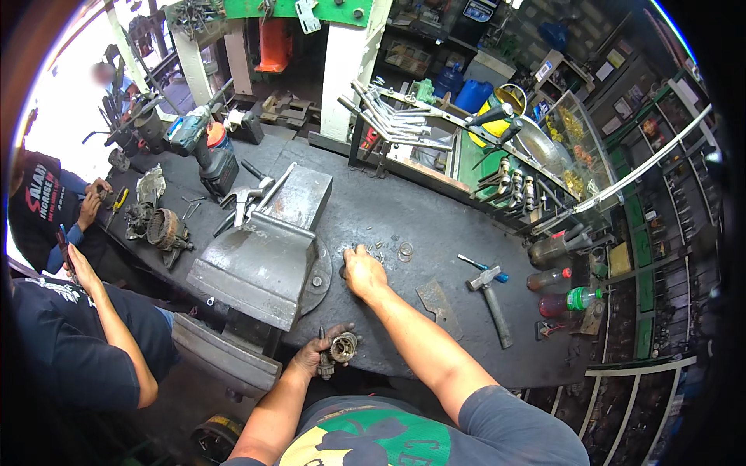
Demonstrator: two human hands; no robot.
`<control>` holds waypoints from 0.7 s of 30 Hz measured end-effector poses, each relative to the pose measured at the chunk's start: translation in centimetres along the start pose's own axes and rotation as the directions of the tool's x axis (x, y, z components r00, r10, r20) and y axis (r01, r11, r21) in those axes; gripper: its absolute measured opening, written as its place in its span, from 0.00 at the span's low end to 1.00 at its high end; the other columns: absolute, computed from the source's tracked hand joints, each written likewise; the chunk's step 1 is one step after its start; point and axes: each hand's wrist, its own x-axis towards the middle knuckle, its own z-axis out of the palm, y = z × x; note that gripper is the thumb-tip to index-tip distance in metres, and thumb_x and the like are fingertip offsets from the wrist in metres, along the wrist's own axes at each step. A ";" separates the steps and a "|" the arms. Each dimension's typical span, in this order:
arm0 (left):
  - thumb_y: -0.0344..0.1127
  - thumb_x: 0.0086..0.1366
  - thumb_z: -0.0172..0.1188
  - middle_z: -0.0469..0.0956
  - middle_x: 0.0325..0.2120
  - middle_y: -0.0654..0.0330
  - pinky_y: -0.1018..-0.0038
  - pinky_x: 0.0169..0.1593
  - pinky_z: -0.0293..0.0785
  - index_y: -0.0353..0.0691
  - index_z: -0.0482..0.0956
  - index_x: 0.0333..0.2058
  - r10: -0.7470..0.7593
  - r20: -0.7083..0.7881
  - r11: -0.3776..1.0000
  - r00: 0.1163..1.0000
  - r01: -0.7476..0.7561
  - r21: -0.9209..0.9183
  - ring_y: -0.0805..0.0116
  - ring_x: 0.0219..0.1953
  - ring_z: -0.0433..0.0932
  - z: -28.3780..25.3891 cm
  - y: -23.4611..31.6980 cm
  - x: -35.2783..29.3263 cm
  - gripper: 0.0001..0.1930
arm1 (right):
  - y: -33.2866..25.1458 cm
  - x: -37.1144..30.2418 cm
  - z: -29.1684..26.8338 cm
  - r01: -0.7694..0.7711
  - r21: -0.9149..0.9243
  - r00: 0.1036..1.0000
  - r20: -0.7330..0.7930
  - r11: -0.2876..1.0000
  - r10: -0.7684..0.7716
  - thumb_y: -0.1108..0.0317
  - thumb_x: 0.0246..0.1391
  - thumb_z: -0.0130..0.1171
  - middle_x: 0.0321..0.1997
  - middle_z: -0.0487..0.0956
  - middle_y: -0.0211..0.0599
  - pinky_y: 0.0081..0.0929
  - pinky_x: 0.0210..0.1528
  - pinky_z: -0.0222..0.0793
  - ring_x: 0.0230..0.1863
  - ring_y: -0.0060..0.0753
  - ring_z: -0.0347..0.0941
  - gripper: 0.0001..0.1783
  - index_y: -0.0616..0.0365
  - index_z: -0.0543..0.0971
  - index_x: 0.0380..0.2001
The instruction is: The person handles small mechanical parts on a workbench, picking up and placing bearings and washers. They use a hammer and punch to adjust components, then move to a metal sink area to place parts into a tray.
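Close to my body, below the bench's front edge, my left hand [308, 360] grips a greasy round metal part [344, 348] with a hollow end turned up; a shaft-like piece shows beside it. My right hand [365, 273] reaches out over the dark benchtop, its fingers curled down at the surface. What they hold, if anything, is hidden. Several small metal pins [379, 247] lie just past those fingers, with a thin metal ring [405, 252] to their right. Left of my right hand stands the big bench vise [252, 268].
On the right lie a hammer [491, 303], a blue-handled screwdriver [496, 275] and a flat metal plate [438, 309], near bottles [556, 304]. A cordless drill [204, 147] and worn motor parts [165, 231] sit left. Two people are at the left, one holding a phone [66, 250].
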 end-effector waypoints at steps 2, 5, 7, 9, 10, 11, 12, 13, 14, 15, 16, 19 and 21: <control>0.60 0.56 0.79 0.75 0.67 0.44 0.66 0.51 0.89 0.42 0.60 0.78 -0.010 0.007 1.000 1.000 0.010 0.007 0.60 0.56 0.85 -0.2 0.0 0.2 0.58 | 1.1 -0.9 -0.7 0.006 0.097 1.000 0.014 0.995 -0.007 0.64 0.62 0.65 0.55 0.83 0.60 0.56 0.58 0.80 0.54 0.66 0.84 0.17 0.63 0.83 0.50; 0.59 0.57 0.79 0.75 0.67 0.44 0.66 0.51 0.88 0.41 0.59 0.78 -0.021 0.015 1.000 1.000 0.021 -0.004 0.60 0.56 0.85 0.3 0.2 0.4 0.57 | 3.3 -2.6 -0.3 -0.112 0.276 0.992 0.082 0.955 0.093 0.60 0.62 0.67 0.52 0.85 0.59 0.53 0.59 0.78 0.56 0.62 0.83 0.18 0.61 0.86 0.50; 0.58 0.57 0.79 0.75 0.67 0.44 0.66 0.51 0.88 0.41 0.59 0.78 -0.022 0.009 1.000 1.000 0.022 -0.012 0.60 0.56 0.85 0.3 0.2 0.2 0.57 | 4.5 -3.6 -0.7 -0.067 0.171 0.996 -0.042 0.983 0.075 0.58 0.62 0.69 0.53 0.85 0.57 0.53 0.59 0.79 0.56 0.62 0.83 0.19 0.59 0.86 0.51; 0.56 0.56 0.79 0.74 0.68 0.42 0.65 0.51 0.89 0.40 0.59 0.78 -0.030 0.002 0.999 1.000 0.030 -0.036 0.58 0.56 0.85 0.0 0.2 0.1 0.57 | 5.2 -4.0 -1.1 -0.106 0.163 0.974 -0.183 0.981 0.136 0.58 0.63 0.68 0.54 0.85 0.53 0.53 0.58 0.78 0.56 0.61 0.83 0.18 0.56 0.87 0.51; 0.54 0.56 0.79 0.72 0.68 0.40 0.64 0.51 0.90 0.40 0.58 0.78 -0.035 0.000 0.998 0.999 0.035 -0.057 0.56 0.57 0.85 -0.1 0.2 0.1 0.57 | 5.8 -3.8 -1.6 -0.127 0.165 0.964 -0.212 0.978 0.161 0.60 0.64 0.67 0.53 0.84 0.53 0.53 0.59 0.79 0.57 0.61 0.82 0.18 0.56 0.87 0.52; 0.54 0.56 0.79 0.72 0.68 0.40 0.64 0.51 0.90 0.40 0.58 0.78 -0.045 0.004 0.997 0.999 0.045 -0.057 0.56 0.56 0.86 -0.1 0.3 0.1 0.57 | 6.5 -3.3 -1.9 -0.147 0.159 0.962 -0.205 0.976 0.178 0.61 0.64 0.65 0.54 0.84 0.53 0.54 0.58 0.79 0.57 0.61 0.82 0.17 0.56 0.86 0.52; 0.54 0.56 0.79 0.72 0.69 0.40 0.64 0.51 0.90 0.40 0.58 0.78 -0.053 0.008 0.997 0.999 0.054 -0.058 0.55 0.56 0.86 0.0 0.4 0.2 0.58 | 7.1 -2.7 -2.1 -0.166 0.152 0.961 -0.198 0.974 0.195 0.62 0.65 0.64 0.55 0.83 0.53 0.54 0.58 0.79 0.58 0.62 0.82 0.17 0.56 0.86 0.53; 0.56 0.56 0.79 0.73 0.68 0.41 0.64 0.51 0.90 0.40 0.58 0.78 -0.058 0.017 0.997 0.998 0.059 -0.039 0.57 0.55 0.86 0.0 0.5 0.2 0.58 | 7.5 -2.3 -2.2 -0.167 0.141 0.966 -0.174 0.976 0.190 0.62 0.64 0.65 0.56 0.83 0.53 0.52 0.59 0.78 0.59 0.60 0.81 0.18 0.56 0.86 0.54; 0.57 0.57 0.79 0.74 0.68 0.43 0.65 0.51 0.89 0.41 0.59 0.78 -0.059 0.024 0.998 0.998 0.060 -0.019 0.58 0.54 0.86 0.1 0.7 0.2 0.58 | 7.3 -1.8 -2.7 -0.162 0.129 0.972 -0.151 0.978 0.181 0.62 0.64 0.66 0.57 0.83 0.52 0.51 0.60 0.78 0.59 0.59 0.81 0.19 0.56 0.86 0.55; 0.57 0.57 0.79 0.74 0.68 0.43 0.65 0.51 0.89 0.41 0.59 0.78 -0.060 0.025 0.998 0.998 0.060 -0.023 0.58 0.54 0.87 0.1 0.7 0.2 0.57 | 7.2 -1.5 -3.0 -0.157 0.118 0.977 -0.128 0.981 0.172 0.62 0.63 0.67 0.58 0.83 0.52 0.49 0.61 0.77 0.60 0.57 0.81 0.21 0.56 0.86 0.56; 0.56 0.57 0.79 0.73 0.68 0.43 0.65 0.50 0.89 0.41 0.58 0.78 -0.061 0.026 0.998 0.998 0.062 -0.028 0.58 0.54 0.87 0.2 0.7 0.3 0.57 | 7.1 -1.2 -3.1 -0.158 0.077 0.981 -0.099 0.984 0.166 0.62 0.63 0.67 0.58 0.82 0.52 0.49 0.61 0.77 0.60 0.57 0.81 0.21 0.56 0.86 0.57; 0.55 0.56 0.79 0.73 0.68 0.42 0.65 0.50 0.89 0.41 0.58 0.78 -0.063 0.013 0.997 0.998 0.064 -0.036 0.57 0.54 0.87 0.3 0.8 0.1 0.57 | 7.0 -0.4 -2.8 -0.153 -0.013 0.988 -0.026 0.988 0.153 0.62 0.63 0.67 0.59 0.81 0.51 0.48 0.62 0.77 0.60 0.57 0.81 0.21 0.55 0.86 0.57; 0.54 0.56 0.80 0.73 0.68 0.40 0.63 0.51 0.90 0.41 0.58 0.78 -0.059 0.012 0.996 0.998 0.060 -0.065 0.55 0.55 0.86 0.1 0.7 0.1 0.58 | 7.0 0.1 -2.6 -0.153 -0.037 0.988 0.001 0.988 0.153 0.61 0.62 0.68 0.59 0.81 0.51 0.49 0.63 0.77 0.59 0.57 0.81 0.22 0.55 0.86 0.58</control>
